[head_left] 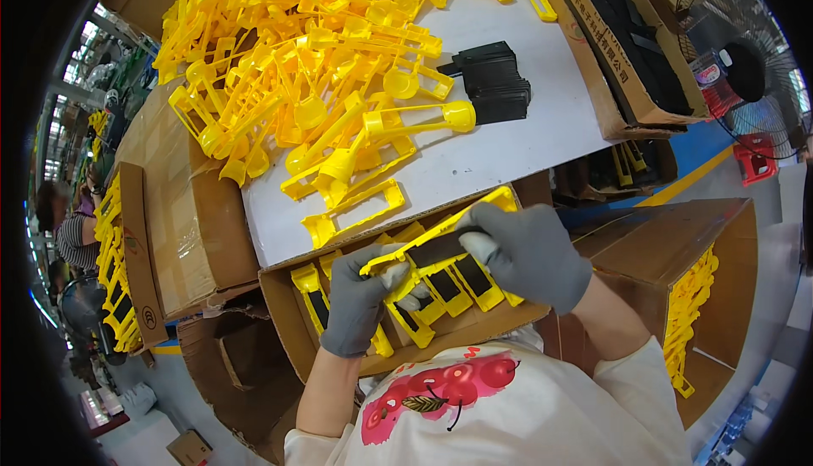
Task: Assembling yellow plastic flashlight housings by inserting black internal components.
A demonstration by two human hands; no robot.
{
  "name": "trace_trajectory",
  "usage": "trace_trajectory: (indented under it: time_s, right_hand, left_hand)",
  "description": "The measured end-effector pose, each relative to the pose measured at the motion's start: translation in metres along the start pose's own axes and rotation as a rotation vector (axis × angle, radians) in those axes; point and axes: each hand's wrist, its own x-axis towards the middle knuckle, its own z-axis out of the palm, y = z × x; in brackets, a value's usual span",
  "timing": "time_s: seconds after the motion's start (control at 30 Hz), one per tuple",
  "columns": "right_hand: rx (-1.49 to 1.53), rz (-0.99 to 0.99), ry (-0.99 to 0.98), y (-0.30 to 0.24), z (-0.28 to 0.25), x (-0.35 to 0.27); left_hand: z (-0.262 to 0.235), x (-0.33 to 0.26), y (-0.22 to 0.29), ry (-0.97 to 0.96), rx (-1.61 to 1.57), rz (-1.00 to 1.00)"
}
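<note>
Both my hands wear grey gloves. Between them, above an open cardboard box (284, 318), is a long yellow plastic frame (505, 200) with a dark strip (437, 250) lying along it. My left hand (354, 301) is closed round the frame's left end, thumb and fingertips on it. My right hand (538, 250) is closed near its right end, its thumb pressed at the strip. Whether the strip sits fully inside the frame I cannot tell. In the box below lie several similar yellow frames with black inserts (476, 278), partly hidden by my hands.
A large heap of yellow plastic frames (313, 60) covers the table's (474, 165) left and far side. Beside it lies a stack of black strips (495, 81). Cartons stand around: one with black material (669, 85), one with yellow parts (694, 314). A fan (745, 72) stands far right.
</note>
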Motion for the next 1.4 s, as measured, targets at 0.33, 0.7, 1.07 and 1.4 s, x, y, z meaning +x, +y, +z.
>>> trace_trajectory:
  time_s: [0.33, 0.7, 1.07, 1.4]
  right_hand:
    - [-0.012, 0.002, -0.001, 0.006, 0.014, -0.008]
    - [0.479, 0.229, -0.127, 0.039, 0.033, -0.072]
    - [0.334, 0.385, -0.103, 0.045, 0.03, -0.097]
    - [-0.257, 0.212, 0.214, 0.134, 0.0, 0.049]
  left_hand:
    - [0.01, -0.001, 0.0, 0.057, 0.056, 0.009]
    - [0.001, -0.017, -0.015, -0.186, 0.325, -0.042]
    - [0.001, 0.014, 0.0, -0.305, 0.513, -0.286]
    - [0.006, 0.064, -0.017, -0.045, 1.819, 0.287]
